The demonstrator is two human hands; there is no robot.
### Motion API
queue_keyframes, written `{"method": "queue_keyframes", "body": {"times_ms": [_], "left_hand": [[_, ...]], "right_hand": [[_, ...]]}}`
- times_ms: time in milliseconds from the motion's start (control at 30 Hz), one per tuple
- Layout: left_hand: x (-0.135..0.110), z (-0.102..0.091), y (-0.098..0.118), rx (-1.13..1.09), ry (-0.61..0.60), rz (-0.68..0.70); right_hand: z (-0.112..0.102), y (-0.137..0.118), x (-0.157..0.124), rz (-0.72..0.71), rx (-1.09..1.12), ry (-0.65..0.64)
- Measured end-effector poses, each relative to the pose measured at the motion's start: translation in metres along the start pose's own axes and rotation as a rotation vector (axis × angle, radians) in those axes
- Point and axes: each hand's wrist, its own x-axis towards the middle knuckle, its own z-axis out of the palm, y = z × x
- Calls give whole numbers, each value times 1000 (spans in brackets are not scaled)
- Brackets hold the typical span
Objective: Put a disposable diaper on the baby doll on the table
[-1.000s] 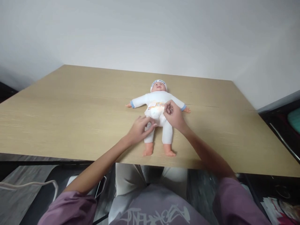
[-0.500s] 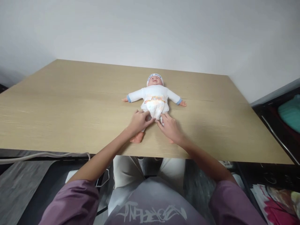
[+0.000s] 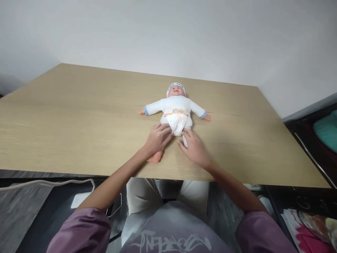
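A baby doll [image 3: 177, 103] in a white top with blue cuffs and a lettered white headband lies on its back, arms spread, its feet toward me. Around its hips sits a white diaper [image 3: 178, 121] with an orange patterned waistband. My left hand [image 3: 158, 138] rests over one of the doll's legs, fingers bent at the diaper's left leg edge; whether they pinch the material is hidden. At the other leg, my right hand [image 3: 193, 146] touches the diaper's lower right edge with its fingertips, thumb held apart. One doll foot [image 3: 156, 157] shows below my left wrist.
The wooden table [image 3: 92, 119] stretches to both sides and back to a pale wall [image 3: 168, 35]. A white cable [image 3: 50, 182] runs below its front left edge. To the right stands a dark shelf [image 3: 310, 147] holding a teal item [image 3: 326, 130].
My right thumb has moved away from the diaper's crotch, and the hand has opened. My left hand remains at the same leg edge. The view has shifted slightly.
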Motion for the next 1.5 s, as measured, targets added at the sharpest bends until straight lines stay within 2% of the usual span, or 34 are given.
{"method": "queue_keyframes", "body": {"times_ms": [233, 433, 533, 633, 733, 867, 1033, 1167, 1300, 1400, 1500], "left_hand": [[0, 1, -1, -89, 43, -7], [7, 1, -8, -304, 37, -37], [7, 5, -16, -433, 89, -147], [3, 13, -23, -569, 138, -284], [-3, 20, -24, -647, 178, -368], [-8, 21, -19, -622, 183, -429], [-6, 12, -10, -411, 107, -407], [3, 9, -8, -605, 49, -449], [6, 11, -11, -845, 74, -482], [3, 13, -15, -867, 94, -487], [1, 15, -17, -823, 134, -502]], "right_hand": [[5, 3, 8, 49, 116, -12], [-2, 4, 22, 154, 199, 4], [-4, 11, 25, 206, 268, 20], [-4, 20, 26, 251, 346, 95], [-6, 25, 27, 270, 339, 129], [-12, 24, 29, 253, 257, 71], [-10, 20, 25, 162, 90, 46], [-2, 18, 24, 136, 40, 59], [-2, 20, 23, 180, 131, 103], [-4, 23, 22, 172, 142, 142], [-1, 26, 20, 144, 118, 252]]}}
